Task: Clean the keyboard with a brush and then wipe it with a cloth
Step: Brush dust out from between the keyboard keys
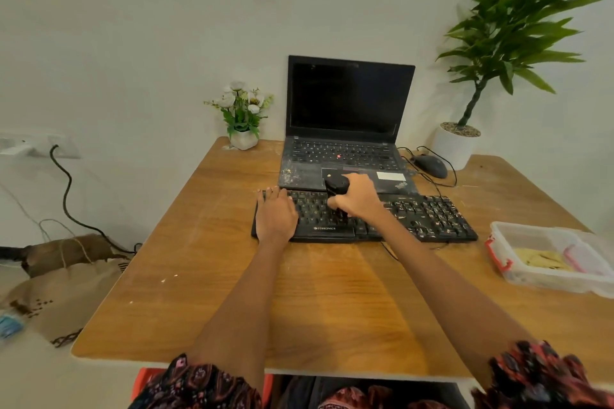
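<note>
Two bare hands reach over a black full-size plastic keyboard that lies on the wooden surface, just in front of an open black laptop with a dark screen. The left hand lies flat, fingers straight, pressing on the keyboard's left end. The right hand curls around a black brush, its lower end down on the keys near the middle. At the surface's right edge sits a clear plastic box holding a yellowish cloth. A black mouse rests right of the laptop, beside a white-potted green plant; a small white flower pot stands to the laptop's left.
</note>
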